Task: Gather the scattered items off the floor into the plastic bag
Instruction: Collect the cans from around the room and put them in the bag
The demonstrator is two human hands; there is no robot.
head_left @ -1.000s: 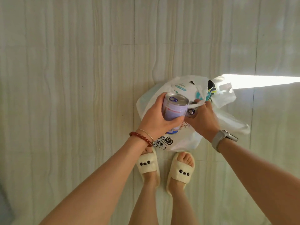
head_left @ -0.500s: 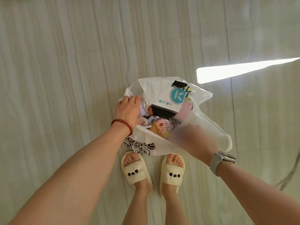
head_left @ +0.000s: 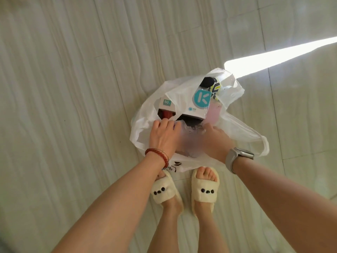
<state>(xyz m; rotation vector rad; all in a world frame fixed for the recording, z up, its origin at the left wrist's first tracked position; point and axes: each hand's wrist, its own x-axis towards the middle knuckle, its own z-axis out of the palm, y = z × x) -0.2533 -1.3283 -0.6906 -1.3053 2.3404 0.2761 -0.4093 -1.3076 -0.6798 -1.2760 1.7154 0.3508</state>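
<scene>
Bag, plastic, white (head_left: pixel 145 128): sits on the pale tiled floor (head_left: pixel 63 88) just ahead of the person's feet, mouth open upward, a loop handle (head_left: pixel 262 143) trailing out at 3 o'clock; black printed lettering shows on its near face at 6 o'clock

Contents, visible through the mouth:
- box, white, with a teal round "K" mark (head_left: pixel 198 105), lying tilted at the 12 o'clock side of the opening
- smaller box with a teal "60" label (head_left: pixel 166 105), at 10 o'clock, partly under the bag's film
- pink item (head_left: pixel 215 112), at 2 o'clock of the K box, touching it; kind cannot be told
- black and yellow printed pack (head_left: pixel 213 84), at the far rim, 1 o'clock
- red item (head_left: pixel 166 114), below the "60" box; kind cannot be told

Left hand (head_left: pixel 162 137): at 9 o'clock of the mouth, fingers curled onto the bag's near edge; red bead bracelet (head_left: pixel 156 155) at the wrist

Right hand (head_left: pixel 217 139): at 3 o'clock of the mouth, fingers bent down into crumpled clear film; whether it grips anything cannot be told; grey watch (head_left: pixel 237 157) at the wrist

Slippers, cream, pair (head_left: pixel 204 192): at 6 o'clock, toes touching the bag

Sunlight strip (head_left: pixel 273 59): on the floor at 2 o'clock
</scene>
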